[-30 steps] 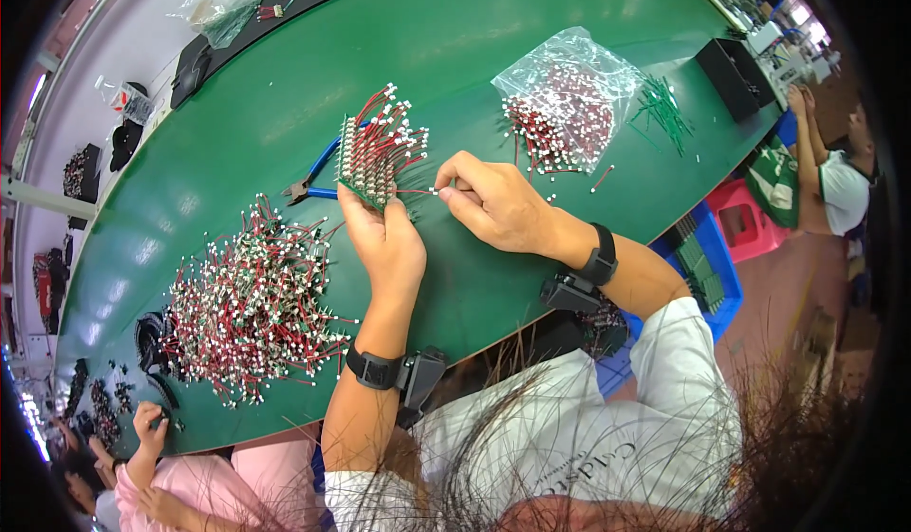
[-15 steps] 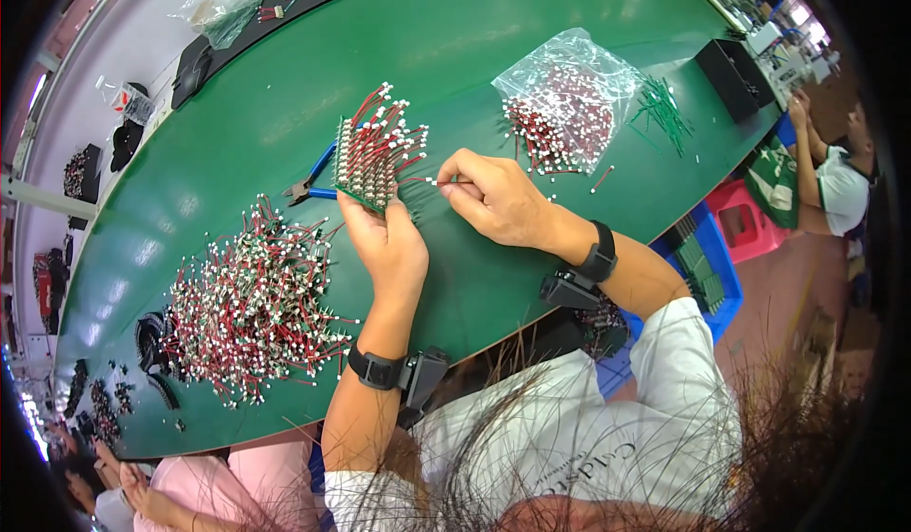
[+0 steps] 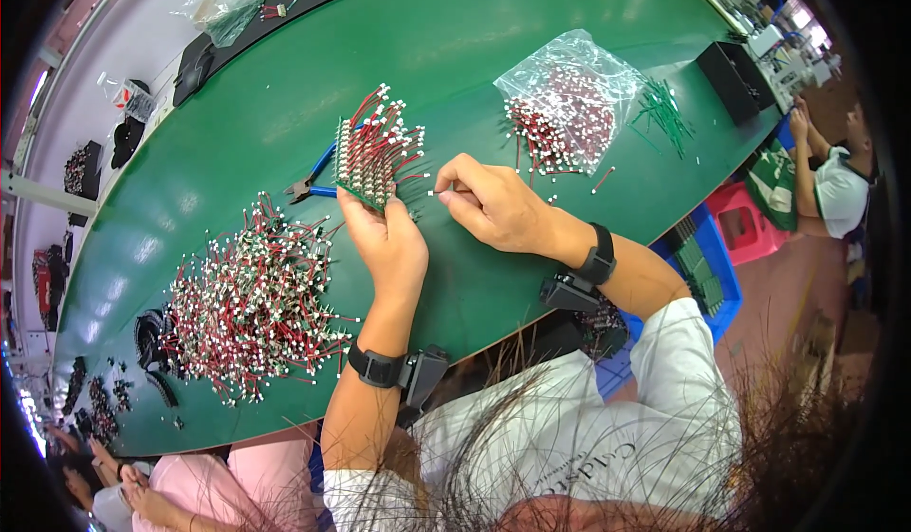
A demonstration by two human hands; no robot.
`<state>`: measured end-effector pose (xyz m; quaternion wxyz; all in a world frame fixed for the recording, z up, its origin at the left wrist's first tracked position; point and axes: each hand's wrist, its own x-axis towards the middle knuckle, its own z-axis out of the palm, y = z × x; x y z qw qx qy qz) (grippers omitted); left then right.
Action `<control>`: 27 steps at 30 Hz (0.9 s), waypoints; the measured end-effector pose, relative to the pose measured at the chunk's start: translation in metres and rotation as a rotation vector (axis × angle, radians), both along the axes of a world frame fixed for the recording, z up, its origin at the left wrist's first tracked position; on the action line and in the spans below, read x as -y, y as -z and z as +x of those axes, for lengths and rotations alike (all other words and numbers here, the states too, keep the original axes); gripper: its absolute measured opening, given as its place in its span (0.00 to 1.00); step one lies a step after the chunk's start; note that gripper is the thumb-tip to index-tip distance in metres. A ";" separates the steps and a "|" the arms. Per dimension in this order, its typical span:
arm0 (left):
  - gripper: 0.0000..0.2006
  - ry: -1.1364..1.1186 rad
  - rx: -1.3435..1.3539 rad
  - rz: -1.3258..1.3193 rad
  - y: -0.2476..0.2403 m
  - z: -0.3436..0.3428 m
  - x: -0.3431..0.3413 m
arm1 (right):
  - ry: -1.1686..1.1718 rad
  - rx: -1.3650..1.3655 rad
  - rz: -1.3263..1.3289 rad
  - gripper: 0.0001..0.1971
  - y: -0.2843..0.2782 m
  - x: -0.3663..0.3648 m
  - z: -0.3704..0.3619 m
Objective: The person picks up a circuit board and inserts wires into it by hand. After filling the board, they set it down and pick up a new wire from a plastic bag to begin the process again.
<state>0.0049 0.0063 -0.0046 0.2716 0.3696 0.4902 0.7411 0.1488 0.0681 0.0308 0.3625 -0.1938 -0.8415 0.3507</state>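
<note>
My left hand point(image 3: 384, 242) grips the lower end of a green circuit board panel point(image 3: 359, 190), tilted above the table. Rows of short red wires with white plugs stick out from the panel. Just to its right, my right hand point(image 3: 498, 207) is closed in a pinch, thumb against forefinger. A small white-ended wire lead point(image 3: 434, 193) pokes from those fingertips, apart from the panel; most of it is hidden by the fingers. Behind the panel lie blue-handled cutting pliers point(image 3: 321, 188), partly covered.
A big heap of wired boards point(image 3: 256, 304) lies at left, beside black strips point(image 3: 150, 342). Farther right are a clear bag point(image 3: 569, 86) over red wire leads, green sticks point(image 3: 664, 114) and a black box point(image 3: 735, 81). A blue crate point(image 3: 726, 290) stands below the table's right edge.
My right hand has shifted slightly toward me, the white-ended lead moving with it. The red wire seen between the panel and my fingertips no longer spans that gap. My left hand stays nearly still.
</note>
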 end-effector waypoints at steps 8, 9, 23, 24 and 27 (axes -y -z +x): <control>0.28 0.061 -0.116 -0.028 0.002 0.007 0.000 | 0.039 -0.098 0.085 0.05 0.004 0.007 -0.005; 0.30 0.097 -0.132 -0.004 0.002 0.009 0.000 | 0.042 -0.097 0.084 0.05 0.006 0.007 -0.006; 0.35 0.299 -0.186 0.037 -0.008 0.020 0.004 | 0.063 -0.010 0.014 0.06 0.004 0.005 -0.005; 0.36 0.340 -0.103 0.052 -0.010 0.022 0.005 | 0.065 -0.010 0.013 0.06 0.002 0.005 -0.005; 0.37 0.366 -0.092 0.063 -0.009 0.021 0.004 | 0.060 0.016 0.004 0.06 0.001 0.006 -0.004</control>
